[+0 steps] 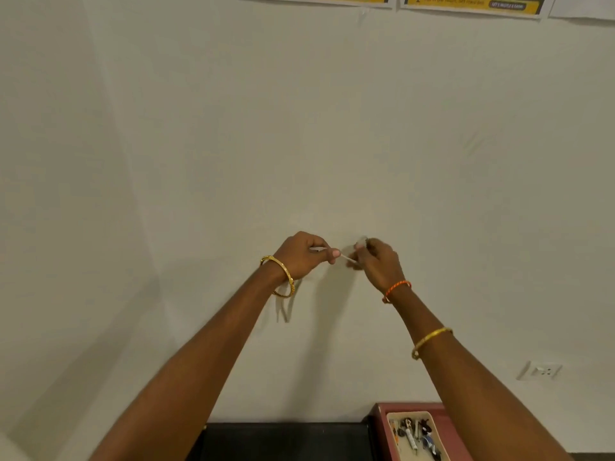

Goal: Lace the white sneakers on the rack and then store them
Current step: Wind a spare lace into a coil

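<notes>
I see the white lace (pixel 346 257) stretched between my left hand (pixel 304 252) and right hand (pixel 376 259), both pinching it, raised before the wall (pixel 299 128). No sneakers visible; a loosened pinch could drop it.

Both arms are reaching up toward the frame's centre, the left hand (pixel 301 254) and the right hand (pixel 377 261) curling their fingers (pixel 334 253) close together, pinching, wrists nearly level.
</notes>
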Tool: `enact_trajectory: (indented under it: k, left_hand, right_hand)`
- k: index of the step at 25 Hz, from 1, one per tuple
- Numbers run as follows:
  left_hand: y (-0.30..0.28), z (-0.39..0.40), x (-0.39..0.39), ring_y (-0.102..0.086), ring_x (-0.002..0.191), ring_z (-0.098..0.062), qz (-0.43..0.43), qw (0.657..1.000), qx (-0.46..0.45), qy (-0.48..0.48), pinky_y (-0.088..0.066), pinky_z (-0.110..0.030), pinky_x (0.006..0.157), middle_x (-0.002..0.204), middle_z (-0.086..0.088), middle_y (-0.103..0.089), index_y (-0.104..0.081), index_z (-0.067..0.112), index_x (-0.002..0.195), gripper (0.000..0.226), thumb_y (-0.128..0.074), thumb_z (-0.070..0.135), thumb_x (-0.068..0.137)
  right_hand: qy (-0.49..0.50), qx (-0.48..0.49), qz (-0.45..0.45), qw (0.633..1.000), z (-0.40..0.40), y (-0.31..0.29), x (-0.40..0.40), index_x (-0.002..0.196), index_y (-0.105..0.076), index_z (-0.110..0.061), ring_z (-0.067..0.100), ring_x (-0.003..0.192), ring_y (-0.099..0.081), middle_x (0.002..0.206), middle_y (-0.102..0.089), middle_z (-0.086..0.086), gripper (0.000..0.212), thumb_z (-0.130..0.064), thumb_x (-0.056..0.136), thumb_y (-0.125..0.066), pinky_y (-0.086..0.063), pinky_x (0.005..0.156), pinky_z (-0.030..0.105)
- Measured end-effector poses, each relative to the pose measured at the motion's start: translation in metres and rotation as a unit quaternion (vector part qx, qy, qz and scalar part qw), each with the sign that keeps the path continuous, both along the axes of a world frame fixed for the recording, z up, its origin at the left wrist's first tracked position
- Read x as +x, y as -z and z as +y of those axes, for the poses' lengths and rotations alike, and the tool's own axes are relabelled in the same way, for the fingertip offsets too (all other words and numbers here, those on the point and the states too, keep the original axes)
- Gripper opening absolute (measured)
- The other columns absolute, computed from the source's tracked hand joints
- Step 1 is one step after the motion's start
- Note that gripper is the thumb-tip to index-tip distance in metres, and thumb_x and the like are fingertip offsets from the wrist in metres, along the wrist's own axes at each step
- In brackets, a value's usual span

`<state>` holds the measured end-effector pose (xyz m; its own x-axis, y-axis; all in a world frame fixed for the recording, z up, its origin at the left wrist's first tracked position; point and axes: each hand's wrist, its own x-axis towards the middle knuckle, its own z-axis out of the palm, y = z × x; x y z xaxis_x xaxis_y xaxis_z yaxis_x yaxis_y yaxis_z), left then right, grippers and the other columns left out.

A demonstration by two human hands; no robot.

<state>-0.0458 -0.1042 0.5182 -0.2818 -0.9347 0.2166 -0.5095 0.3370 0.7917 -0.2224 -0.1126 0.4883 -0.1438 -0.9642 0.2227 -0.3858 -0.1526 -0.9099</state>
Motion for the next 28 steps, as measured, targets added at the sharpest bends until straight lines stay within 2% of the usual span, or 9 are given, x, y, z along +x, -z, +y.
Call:
enact_trajectory:
  k: [3, 6, 8, 12, 14, 16, 20, 24, 28]
  left_hand:
    - [-0.007, -0.009, 0.010, -0.051, 0.060, 0.001, -0.021, 0.999, -0.024, -0.025, -0.036, -0.010, 0.056, 0.067, 0.010, -0.062, -0.071, 0.017, 0.077, 0.019, -0.069, 0.035, 0.082]
    - [0.003, -0.015, 0.012, -0.053, 0.071, -0.005, 0.047, 0.999, 0.003, 0.002, -0.039, -0.018, 0.069, 0.074, 0.007, -0.063, -0.069, 0.019, 0.076, 0.019, -0.064, 0.035, 0.086]
    - [0.015, -0.013, 0.010, -0.046, 0.066, -0.010, 0.090, 0.995, 0.033, 0.009, -0.038, -0.019, 0.065, 0.070, 0.003, -0.054, -0.068, 0.018, 0.074, 0.027, -0.057, 0.036, 0.091]
    - [0.033, 0.001, -0.001, -0.033, 0.055, -0.010, 0.108, 0.990, 0.087, 0.036, -0.034, -0.018, 0.056, 0.058, 0.004, -0.035, -0.068, 0.014, 0.076, 0.037, -0.048, 0.039, 0.095]
    - [0.039, 0.008, -0.006, -0.034, 0.053, -0.010, 0.095, 0.987, 0.113, 0.063, -0.035, -0.019, 0.055, 0.058, 0.001, -0.034, -0.066, 0.012, 0.078, 0.036, -0.047, 0.037, 0.096]
    - [0.039, 0.016, -0.009, -0.033, 0.050, -0.009, 0.078, 0.985, 0.133, 0.080, -0.032, -0.017, 0.051, 0.058, 0.000, -0.033, -0.066, 0.012, 0.077, 0.035, -0.049, 0.038, 0.095]
    - [0.028, 0.021, -0.007, -0.039, 0.041, 0.000, -0.004, 0.995, 0.089, 0.055, -0.032, -0.012, 0.049, 0.059, 0.003, -0.041, -0.068, 0.016, 0.077, 0.036, -0.049, 0.041, 0.094]
    - [0.023, 0.016, 0.004, -0.044, 0.043, 0.003, -0.017, 0.997, 0.072, 0.019, -0.032, -0.014, 0.049, 0.062, 0.004, -0.048, -0.069, 0.015, 0.083, 0.035, -0.045, 0.038, 0.097]
    - [0.033, 0.009, 0.020, -0.044, 0.033, 0.000, -0.012, 0.996, 0.063, -0.056, -0.034, -0.010, 0.042, 0.060, 0.000, -0.060, -0.067, 0.008, 0.086, 0.035, -0.046, 0.034, 0.098]
  right_hand:
    - [-0.139, 0.089, 0.025, 0.986, 0.032, -0.004, 0.000, 0.081, -0.064, 0.002, 0.022, 0.053, -0.060, 0.064, -0.064, 0.010, 0.042, -0.025, 0.101, -0.039, -0.052, 0.058, 0.030]
    - [-0.193, 0.104, -0.105, 0.970, 0.051, -0.028, 0.002, 0.078, -0.063, 0.001, 0.015, 0.045, -0.045, 0.055, -0.052, 0.006, 0.045, -0.023, 0.102, -0.034, -0.041, 0.049, 0.025]
    - [-0.217, 0.101, -0.227, 0.944, 0.058, -0.043, 0.002, 0.080, -0.062, 0.001, 0.013, 0.045, -0.042, 0.052, -0.048, 0.003, 0.045, -0.022, 0.102, -0.030, -0.040, 0.049, 0.023]
    - [-0.211, 0.041, -0.538, 0.815, 0.056, -0.067, 0.007, 0.086, -0.062, 0.002, 0.011, 0.057, -0.061, 0.065, -0.064, 0.003, 0.039, -0.019, 0.102, -0.033, -0.054, 0.058, 0.023]
    - [-0.152, -0.015, -0.624, 0.766, 0.042, -0.073, 0.007, 0.087, -0.061, 0.003, 0.015, 0.070, -0.067, 0.074, -0.069, 0.008, 0.037, -0.017, 0.103, -0.034, -0.057, 0.071, 0.026]
    - [-0.082, -0.062, -0.654, 0.750, 0.022, -0.072, 0.007, 0.094, -0.058, 0.006, 0.020, 0.082, -0.067, 0.088, -0.068, 0.014, 0.032, -0.013, 0.103, -0.034, -0.055, 0.083, 0.031]
    - [0.077, -0.091, -0.572, 0.811, -0.012, -0.045, 0.002, 0.092, -0.057, 0.004, 0.022, 0.085, -0.067, 0.109, -0.063, 0.022, 0.023, -0.006, 0.100, -0.037, -0.056, 0.081, 0.030]
    - [0.145, -0.067, -0.406, 0.900, -0.022, -0.013, -0.003, 0.101, -0.058, 0.001, 0.018, 0.084, -0.068, 0.110, -0.066, 0.018, 0.023, -0.011, 0.101, -0.038, -0.055, 0.081, 0.026]
    - [0.157, -0.119, -0.320, 0.927, -0.017, -0.007, -0.007, 0.102, -0.056, -0.005, 0.012, 0.083, -0.067, 0.104, -0.067, 0.013, 0.020, -0.014, 0.101, -0.038, -0.055, 0.083, 0.026]
